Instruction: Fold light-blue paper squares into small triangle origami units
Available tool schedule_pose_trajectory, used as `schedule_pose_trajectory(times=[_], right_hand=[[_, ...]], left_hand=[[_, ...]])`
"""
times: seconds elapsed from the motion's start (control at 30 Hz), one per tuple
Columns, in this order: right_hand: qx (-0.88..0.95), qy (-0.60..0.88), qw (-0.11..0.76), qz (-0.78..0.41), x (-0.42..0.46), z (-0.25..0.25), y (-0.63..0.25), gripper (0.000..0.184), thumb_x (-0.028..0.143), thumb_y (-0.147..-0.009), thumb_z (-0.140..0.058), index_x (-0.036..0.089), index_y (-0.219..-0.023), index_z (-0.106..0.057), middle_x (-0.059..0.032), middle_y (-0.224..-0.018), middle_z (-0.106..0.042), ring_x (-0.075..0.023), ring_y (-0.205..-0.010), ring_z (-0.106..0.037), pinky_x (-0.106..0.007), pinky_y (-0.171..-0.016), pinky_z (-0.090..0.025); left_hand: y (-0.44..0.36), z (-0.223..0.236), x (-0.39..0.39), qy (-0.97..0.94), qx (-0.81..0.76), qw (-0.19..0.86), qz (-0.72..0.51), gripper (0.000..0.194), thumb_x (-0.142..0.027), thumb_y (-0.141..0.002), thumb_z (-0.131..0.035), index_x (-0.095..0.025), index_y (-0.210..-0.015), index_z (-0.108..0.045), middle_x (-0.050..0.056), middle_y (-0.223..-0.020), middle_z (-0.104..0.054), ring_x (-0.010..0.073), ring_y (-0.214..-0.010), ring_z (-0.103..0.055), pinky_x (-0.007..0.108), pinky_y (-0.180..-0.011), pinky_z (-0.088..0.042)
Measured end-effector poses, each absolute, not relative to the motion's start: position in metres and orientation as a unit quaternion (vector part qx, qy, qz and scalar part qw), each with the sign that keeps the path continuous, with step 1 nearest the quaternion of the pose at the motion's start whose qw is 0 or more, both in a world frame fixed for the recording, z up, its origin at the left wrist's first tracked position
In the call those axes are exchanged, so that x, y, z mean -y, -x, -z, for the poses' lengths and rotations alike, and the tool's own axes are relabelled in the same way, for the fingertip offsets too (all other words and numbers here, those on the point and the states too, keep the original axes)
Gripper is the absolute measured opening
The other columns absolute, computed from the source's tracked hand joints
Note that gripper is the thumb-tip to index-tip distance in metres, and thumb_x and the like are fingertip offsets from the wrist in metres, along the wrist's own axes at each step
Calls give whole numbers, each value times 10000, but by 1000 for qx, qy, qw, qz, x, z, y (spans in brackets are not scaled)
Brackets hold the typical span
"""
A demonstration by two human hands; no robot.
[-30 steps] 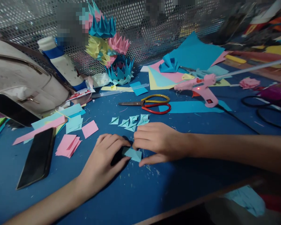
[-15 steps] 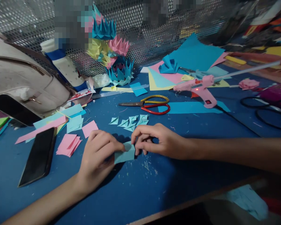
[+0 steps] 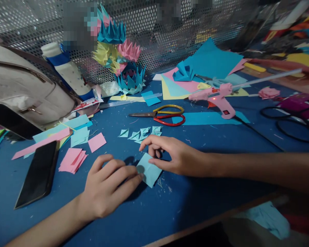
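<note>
**In the near middle, left hand (image 3: 113, 183) and right hand (image 3: 177, 154) at one light-blue paper square (image 3: 152, 175)**

The left fingertips touch the square's left corner; whether they pinch it, I cannot tell. The right thumb, spread from the curled forefinger, lies over its far right edge. Just beyond sit small folded pieces (image 3: 145, 131), then scissors (image 3: 144, 114). Left are pink squares (image 3: 71, 160); far right, a pink glue gun (image 3: 225, 106).

Scissors (image 3: 155, 114) (closed) and a black phone (image 3: 37, 175) on a blue table (image 3: 144, 219).
</note>
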State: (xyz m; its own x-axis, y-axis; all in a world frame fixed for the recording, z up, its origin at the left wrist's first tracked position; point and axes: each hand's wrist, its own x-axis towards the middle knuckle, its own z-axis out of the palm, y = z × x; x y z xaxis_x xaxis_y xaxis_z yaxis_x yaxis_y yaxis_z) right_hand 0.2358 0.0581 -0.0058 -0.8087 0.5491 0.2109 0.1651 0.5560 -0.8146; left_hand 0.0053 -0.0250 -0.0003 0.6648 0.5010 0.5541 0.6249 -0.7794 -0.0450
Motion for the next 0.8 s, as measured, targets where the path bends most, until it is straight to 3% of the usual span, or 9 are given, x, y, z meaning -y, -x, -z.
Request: schedule_pose_trajectory(times=[0.2,0.33,0.43,0.6,0.8], right_hand=[[910,202,208,-295,-57,8,-239,193,130,-877,-607,165,-1067,-603,-5,-836,-609,-159,-816,-522,-288,-774,-397],[912,214,210,-279,-59,11,-239,197,123,-864,-647,173,-1052,-617,-22,-943,-661,-174,-891,-543,-297,-822,-394],[905,235,203,-290,-61,10,-238,219,116,-848,-684,182,-1052,-639,-1,-897,-686,-169,-878,-556,-280,-802,-394],[915,207,210,-276,-65,10,-240,34,188,-913,-660,203,-898,-687,16,-860,-707,-150,-828,-565,-278,-776,-392],[952,81,226,-191,-70,14,-245,179,193,-1019,-477,171,-998,-653,-29,-1033,-718,-151,-933,-597,-345,-941,-422]], left_hand=[[-3,8,25,920,303,109,225,234,-109,-999,-480,-182,-992,-702,21,-986,-749,195,-885,-619,379,-870,-386],[-2,13,30,924,315,62,208,315,-142,-1049,-381,-165,-1112,-689,39,-1098,-732,201,-992,-616,391,-984,-336],[-1,14,36,923,331,33,196,384,-139,-1066,-306,-139,-1205,-664,56,-1139,-719,207,-1059,-599,392,-1043,-285],[-3,10,40,924,337,29,175,404,-137,-1066,-295,-130,-1214,-671,59,-1151,-720,208,-1081,-595,368,-1066,-256],[-2,10,38,920,347,34,177,418,-156,-1067,-287,-154,-1214,-679,64,-1220,-700,216,-1105,-590,377,-1077,-258]])
